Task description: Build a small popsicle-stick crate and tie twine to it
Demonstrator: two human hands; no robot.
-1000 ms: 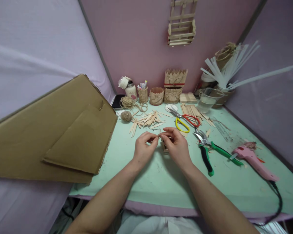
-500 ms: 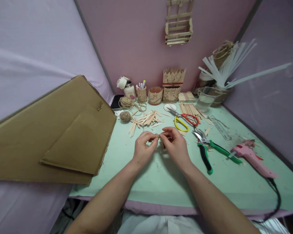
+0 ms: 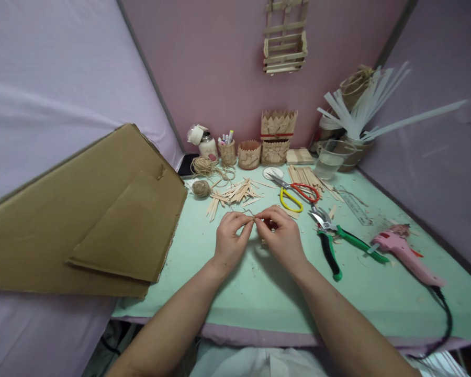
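Observation:
Both hands meet fingertip to fingertip above the middle of the green table. My left hand [image 3: 231,235] is closed, thumb and forefinger pinching a thin piece of twine [image 3: 248,211]. Against it, my right hand [image 3: 281,235] pinches the same twine, its other fingers curled. A short bend of the twine sticks up between the fingertips. Under my right hand is a small wooden piece [image 3: 264,242], mostly hidden by the fingers, so its shape is unclear. Just beyond the hands lie a heap of split wooden sticks [image 3: 239,192] and a ball of twine [image 3: 201,188].
Right of the hands lie scissors [image 3: 290,191], green-handled pruning shears [image 3: 329,254] and a pink glue gun [image 3: 408,256] with its cord. Cardboard sheets [image 3: 118,235] stand at left. Behind are stick-covered containers [image 3: 249,154], a water cup [image 3: 332,159] and glue sticks [image 3: 361,118].
My fingertips have come closer together, and a bent end of twine now shows above them. Less of the wooden piece under my right hand is visible.

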